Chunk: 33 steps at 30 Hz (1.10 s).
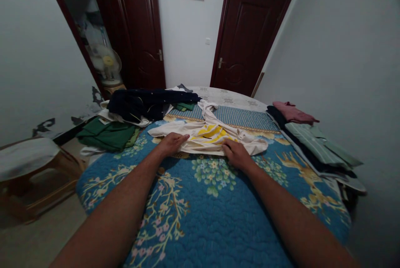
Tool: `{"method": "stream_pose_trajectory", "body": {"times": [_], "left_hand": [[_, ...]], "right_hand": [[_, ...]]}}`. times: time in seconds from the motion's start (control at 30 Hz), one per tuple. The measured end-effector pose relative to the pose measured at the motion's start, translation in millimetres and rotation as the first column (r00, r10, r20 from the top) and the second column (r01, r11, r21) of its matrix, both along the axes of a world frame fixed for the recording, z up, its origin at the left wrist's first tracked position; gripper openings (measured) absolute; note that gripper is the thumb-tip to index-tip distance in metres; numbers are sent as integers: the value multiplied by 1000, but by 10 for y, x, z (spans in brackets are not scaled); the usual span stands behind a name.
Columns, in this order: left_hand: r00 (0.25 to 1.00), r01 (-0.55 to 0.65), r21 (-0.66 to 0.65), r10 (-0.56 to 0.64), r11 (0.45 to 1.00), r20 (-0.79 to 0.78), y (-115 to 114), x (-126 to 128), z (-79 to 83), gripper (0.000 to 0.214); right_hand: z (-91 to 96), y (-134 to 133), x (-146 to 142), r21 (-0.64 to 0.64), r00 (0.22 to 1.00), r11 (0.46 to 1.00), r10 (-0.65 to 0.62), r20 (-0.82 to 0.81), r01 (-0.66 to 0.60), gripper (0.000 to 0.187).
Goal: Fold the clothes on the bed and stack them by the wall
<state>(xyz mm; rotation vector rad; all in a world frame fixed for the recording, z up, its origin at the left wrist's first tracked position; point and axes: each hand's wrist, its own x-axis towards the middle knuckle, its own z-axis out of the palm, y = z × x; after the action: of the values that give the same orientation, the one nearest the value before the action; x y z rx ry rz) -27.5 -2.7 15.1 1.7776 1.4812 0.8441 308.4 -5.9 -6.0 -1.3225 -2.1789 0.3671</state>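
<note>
A cream-white shirt point(200, 147) with a yellow print lies crumpled across the blue floral quilt, its sleeves spread to either side. Part of it trails away toward the far edge. At its near left edge, my left hand point(173, 144) is closed on the cloth, thumb on top. My right hand point(236, 154) grips the near edge of the same shirt, right of the yellow print, with its fingertips partly hidden in the fabric.
Dark navy clothing point(137, 103) is heaped at the back left, beside a folded green garment point(108, 134). Folded clothes, a striped green shirt point(315, 143) and a pink one point(293, 112), are stacked at the right edge. A wooden stool point(29, 160) stands at left.
</note>
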Motion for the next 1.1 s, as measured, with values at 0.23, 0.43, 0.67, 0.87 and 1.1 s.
{"method": "stream_pose_trajectory", "body": {"times": [0.23, 0.43, 0.67, 0.87, 1.1], "left_hand": [[996, 34, 25, -32, 999, -88, 1, 0, -18, 68], [974, -64, 209, 106, 976, -198, 8, 50, -2, 59], [798, -394, 573, 577, 719, -176, 1, -359, 173, 46], [533, -758, 486, 842, 434, 81, 88, -885, 139, 41], [680, -502, 717, 733, 484, -19, -23, -416, 263, 30]], "right_hand": [[-33, 209, 81, -121, 969, 989, -113, -222, 88, 27], [20, 32, 10, -23, 987, 997, -70, -146, 67, 27], [103, -502, -380, 147, 952, 940, 301, 59, -306, 34], [72, -365, -194, 187, 959, 955, 192, 207, -231, 40], [43, -136, 42, 95, 931, 995, -46, 361, 12, 44]]}}
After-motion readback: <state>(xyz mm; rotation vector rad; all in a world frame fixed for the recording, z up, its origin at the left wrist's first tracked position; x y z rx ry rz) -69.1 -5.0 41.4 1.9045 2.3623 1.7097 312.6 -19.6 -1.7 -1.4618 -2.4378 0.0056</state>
